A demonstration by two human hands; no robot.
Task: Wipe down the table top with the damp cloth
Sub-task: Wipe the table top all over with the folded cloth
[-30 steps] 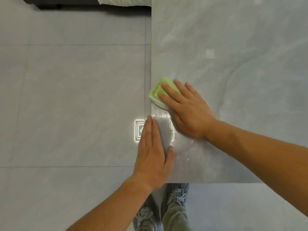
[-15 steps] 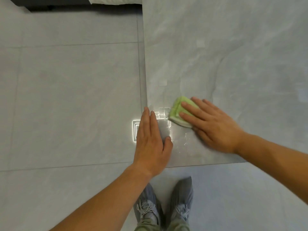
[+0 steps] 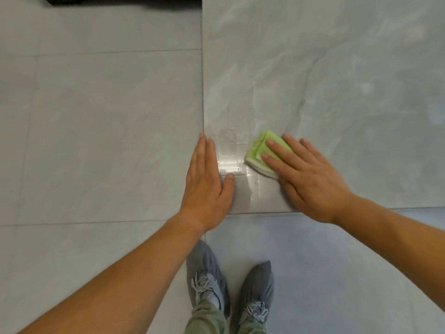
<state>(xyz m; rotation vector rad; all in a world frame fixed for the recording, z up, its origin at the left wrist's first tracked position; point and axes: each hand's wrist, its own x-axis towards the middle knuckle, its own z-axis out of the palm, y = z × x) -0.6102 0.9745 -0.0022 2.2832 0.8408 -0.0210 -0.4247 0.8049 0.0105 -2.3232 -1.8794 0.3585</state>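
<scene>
The folded green damp cloth (image 3: 255,152) lies on the marble tabletop (image 3: 337,68) near its near-left corner. The right hand (image 3: 310,179) presses it flat with straight, spread fingers, nothing curled round it. The cloth pokes out ahead of the fingertips, towards the left edge. The left hand (image 3: 207,184) rests flat and uncurled on that left edge, just beside a wet streaked patch (image 3: 230,153). Most dry tabletop lies far and right, so the next stroke likely heads there.

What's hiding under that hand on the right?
A folded green cloth lies under the right hand, pressed on the table top. Its part beneath the palm is hidden.
</scene>
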